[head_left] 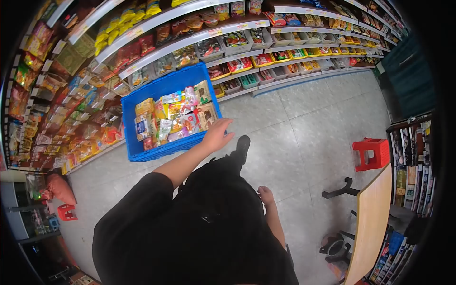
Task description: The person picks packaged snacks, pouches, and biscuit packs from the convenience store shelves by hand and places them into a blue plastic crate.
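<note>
A blue plastic crate point(172, 153) stands against the shelves, filled with several small packaged snacks point(173, 116) in colourful wrappers. Just over its near right corner is my left hand point(218, 135), with fingers apart and nothing in them. From this angle I cannot tell whether it touches the rim. My right hand point(266, 195) hangs low beside my body above the floor. Its fingers are loosely curled, and no object shows in them.
Shelves of packaged snacks point(190, 28) curve along the left and back. Grey tiled floor point(285, 137) lies to the right. A red stool point(370, 154) and a wooden tabletop point(370, 223) stand at the right, near a rack of magazines point(418, 187).
</note>
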`<move>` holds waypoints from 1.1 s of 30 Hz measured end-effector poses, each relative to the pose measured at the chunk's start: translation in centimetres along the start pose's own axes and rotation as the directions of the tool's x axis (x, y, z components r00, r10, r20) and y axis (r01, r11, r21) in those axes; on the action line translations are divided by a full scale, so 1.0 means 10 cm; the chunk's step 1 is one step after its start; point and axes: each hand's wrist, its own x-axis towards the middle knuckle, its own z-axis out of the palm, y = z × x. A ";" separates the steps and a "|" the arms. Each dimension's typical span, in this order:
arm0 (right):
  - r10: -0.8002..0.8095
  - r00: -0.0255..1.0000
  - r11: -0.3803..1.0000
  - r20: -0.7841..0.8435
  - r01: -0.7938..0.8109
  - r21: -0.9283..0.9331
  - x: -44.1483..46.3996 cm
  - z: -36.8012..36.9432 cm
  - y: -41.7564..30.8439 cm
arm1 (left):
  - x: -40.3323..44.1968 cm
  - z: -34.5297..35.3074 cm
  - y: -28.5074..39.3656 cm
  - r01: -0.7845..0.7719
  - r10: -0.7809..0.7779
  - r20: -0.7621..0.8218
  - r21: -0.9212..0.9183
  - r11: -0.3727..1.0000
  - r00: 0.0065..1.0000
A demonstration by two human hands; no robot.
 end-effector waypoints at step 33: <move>0.182 0.939 0.978 -0.291 -0.202 -0.041 1.18 -2.59 -2.27 | 1.42 1.69 -1.83 0.565 -0.520 0.636 0.155 0.810 0.570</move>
